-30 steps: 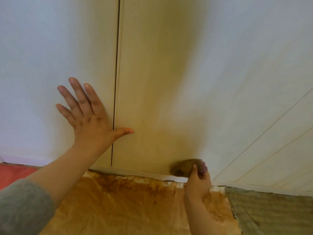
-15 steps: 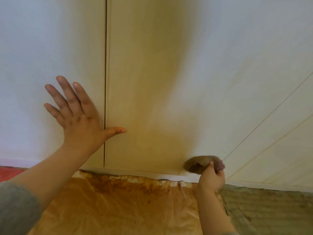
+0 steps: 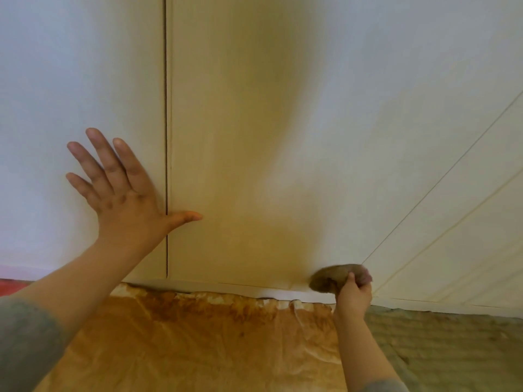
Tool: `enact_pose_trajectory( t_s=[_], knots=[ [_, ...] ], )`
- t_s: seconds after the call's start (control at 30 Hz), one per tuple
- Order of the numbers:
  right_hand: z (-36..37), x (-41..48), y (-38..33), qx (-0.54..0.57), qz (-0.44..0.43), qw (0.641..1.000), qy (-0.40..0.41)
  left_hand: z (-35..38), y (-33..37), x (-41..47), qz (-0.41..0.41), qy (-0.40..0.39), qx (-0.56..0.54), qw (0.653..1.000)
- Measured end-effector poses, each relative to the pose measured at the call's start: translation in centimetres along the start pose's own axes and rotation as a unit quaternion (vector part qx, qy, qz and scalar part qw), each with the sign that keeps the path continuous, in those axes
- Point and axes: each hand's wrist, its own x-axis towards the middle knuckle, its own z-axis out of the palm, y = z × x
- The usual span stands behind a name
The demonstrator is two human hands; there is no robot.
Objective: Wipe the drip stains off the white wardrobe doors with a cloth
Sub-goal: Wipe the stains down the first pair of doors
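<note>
Two white wardrobe doors fill the view, split by a dark vertical gap; the right door (image 3: 240, 137) carries a broad yellowish-brown shading down its middle. My left hand (image 3: 124, 193) lies flat with fingers spread on the left door (image 3: 70, 80), its thumb reaching across the gap. My right hand (image 3: 353, 297) grips a bunched brown cloth (image 3: 331, 278) and holds it against the bottom of the right door, just above the base strip (image 3: 254, 290). The cloth is blurred.
A stained orange-brown sheet (image 3: 198, 343) covers the floor in front of the doors. A grey-green ribbed mat (image 3: 452, 349) lies to its right. Another white panel with slanted grooves (image 3: 452, 207) stands at the right. A strip of red floor (image 3: 11, 287) shows at far left.
My right hand has slid the cloth to the right along the bottom of the right door. My left hand has stayed pressed on the left door.
</note>
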Motion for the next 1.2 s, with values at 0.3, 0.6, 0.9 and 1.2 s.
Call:
enact_pose_trajectory(
  t_s=[0.3, 0.6, 0.9, 1.2],
  knots=[
    [2.7, -8.4, -0.1, 0.031, -0.051, 0.970, -0.234, -0.6, -1.6, -0.9, 0.055, 0.006, -0.009, 0.998],
    [8.9, -18.9, 1.0, 0.098, -0.022, 0.909, -0.404, -1.4, -8.3, -2.3, 0.215, -0.011, 0.076, 0.974],
    [14.4, -21.0, 1.3, 0.110, -0.119, 0.902, -0.399, 0.0, -8.8, -1.9, 0.203, 0.003, 0.114, 0.972],
    [14.3, -19.0, 10.0, -0.046, -0.040, 0.917, -0.394, 1.0, -9.1, -1.4, 0.196, -0.001, 0.090, 0.976]
  ],
)
